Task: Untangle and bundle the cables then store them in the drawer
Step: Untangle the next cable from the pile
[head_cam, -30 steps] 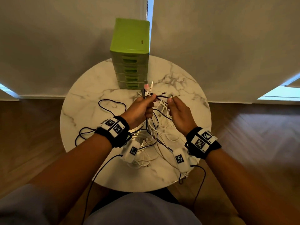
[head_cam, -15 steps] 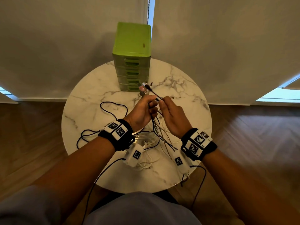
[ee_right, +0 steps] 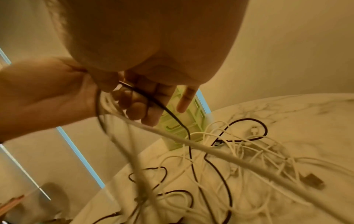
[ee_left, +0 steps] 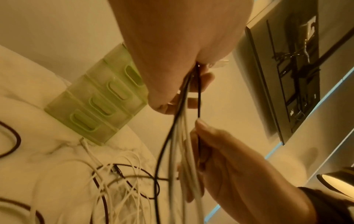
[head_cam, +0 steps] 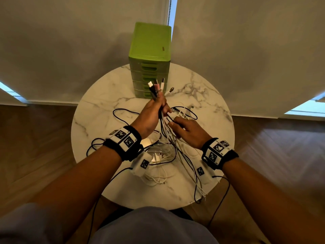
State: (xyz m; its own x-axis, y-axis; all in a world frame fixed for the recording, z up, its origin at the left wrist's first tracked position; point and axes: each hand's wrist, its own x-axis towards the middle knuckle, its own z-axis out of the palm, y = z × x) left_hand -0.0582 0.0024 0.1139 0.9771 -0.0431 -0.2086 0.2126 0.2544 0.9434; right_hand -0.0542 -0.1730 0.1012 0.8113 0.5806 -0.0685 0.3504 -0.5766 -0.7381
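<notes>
My left hand [head_cam: 158,106] is raised over the round marble table [head_cam: 109,95] and grips a bunch of black and white cables [head_cam: 168,138]. Their plug ends [head_cam: 155,86] stick up above the fist, in front of the green drawer unit [head_cam: 150,50], whose drawers are all closed. Just below and to the right, my right hand [head_cam: 175,124] holds strands of the same bunch. In the left wrist view its thumb pinches a thin black cable [ee_left: 199,103] that hangs from the left fist. The rest of the cables [head_cam: 158,155] lie tangled on the table under my wrists.
A loose black cable loop [head_cam: 121,111] lies on the table's left half, and white cable ends [head_cam: 184,110] lie right of my hands. Some strands hang over the near right edge [head_cam: 202,196]. Wood floor surrounds the table, and blinds hang behind it.
My left hand has lifted the plug ends higher, toward the drawer unit. My right hand has come away from it and slid down along the cables toward me.
</notes>
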